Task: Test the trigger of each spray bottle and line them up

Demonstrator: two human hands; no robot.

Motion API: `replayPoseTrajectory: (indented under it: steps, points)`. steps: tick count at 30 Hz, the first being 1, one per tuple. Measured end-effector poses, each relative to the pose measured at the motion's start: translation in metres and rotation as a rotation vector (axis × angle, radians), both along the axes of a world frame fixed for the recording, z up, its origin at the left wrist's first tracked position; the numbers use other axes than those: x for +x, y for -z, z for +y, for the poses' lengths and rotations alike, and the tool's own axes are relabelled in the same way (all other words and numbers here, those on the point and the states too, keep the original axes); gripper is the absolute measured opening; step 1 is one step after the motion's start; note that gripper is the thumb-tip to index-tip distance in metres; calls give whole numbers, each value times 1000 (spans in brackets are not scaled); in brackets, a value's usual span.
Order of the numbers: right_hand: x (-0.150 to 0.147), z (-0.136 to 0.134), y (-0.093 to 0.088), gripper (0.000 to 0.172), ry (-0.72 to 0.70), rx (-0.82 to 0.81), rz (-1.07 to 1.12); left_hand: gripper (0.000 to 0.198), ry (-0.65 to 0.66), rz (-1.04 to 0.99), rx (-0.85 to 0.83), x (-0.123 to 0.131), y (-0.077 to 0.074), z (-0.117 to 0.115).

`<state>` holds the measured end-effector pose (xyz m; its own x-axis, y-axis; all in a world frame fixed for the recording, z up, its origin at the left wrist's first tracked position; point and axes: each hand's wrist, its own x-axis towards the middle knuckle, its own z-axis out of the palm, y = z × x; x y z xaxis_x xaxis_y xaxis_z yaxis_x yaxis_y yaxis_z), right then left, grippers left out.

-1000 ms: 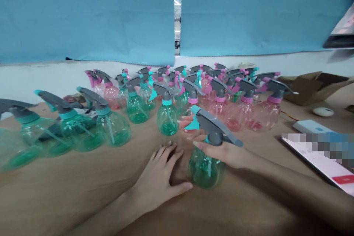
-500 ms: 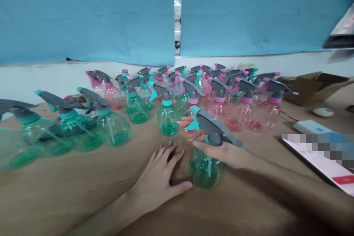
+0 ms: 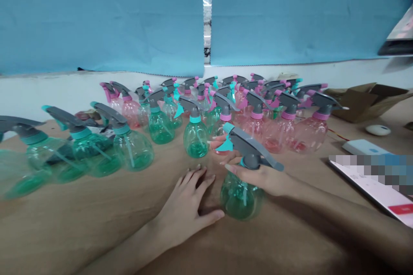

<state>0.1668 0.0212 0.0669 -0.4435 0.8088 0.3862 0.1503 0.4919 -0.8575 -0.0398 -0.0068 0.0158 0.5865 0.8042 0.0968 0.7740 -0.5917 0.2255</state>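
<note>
My right hand [image 3: 271, 178] is wrapped round the upper part of a green spray bottle [image 3: 240, 202] with a grey and turquoise trigger head. The bottle stands upright at the front of the wooden table, its nozzle pointing left. Just left of it, my left hand [image 3: 185, 204] lies flat on the tabletop, fingers spread, holding nothing. Its thumb tip comes close to the bottle's base. Beyond my hands stands another green spray bottle [image 3: 196, 137], and some fingers of my right hand reach in front of a pink-collared bottle [image 3: 222, 128].
Several green bottles [image 3: 134, 150] line the left side. Pink bottles [image 3: 308, 133] and more spray heads crowd the back. To the right are an open cardboard box [image 3: 358, 103], a white mouse [image 3: 378, 130], a white box [image 3: 366, 147] and a tablet [image 3: 364, 184]. Blue cloth [image 3: 106, 17] hangs behind.
</note>
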Motion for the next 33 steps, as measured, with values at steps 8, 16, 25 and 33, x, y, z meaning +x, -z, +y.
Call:
replayPoseTrajectory:
  steps: [8, 16, 25, 33]
  points:
    - [1, -1, 0, 13, -14, -2, 1, 69, 4, -5, -1, 0, 1, 0]
    - [2, 1, -1, 33, -38, -18, -12, 68, 3, -7, 3, 0, 0, 0]
    - [1, -1, -5, 15, -25, 18, -63, 67, 15, -8, -3, -1, 1, 1]
    - [3, -11, -17, 4, 130, 65, -139, 67, 8, 0, 3, 0, 0, 1]
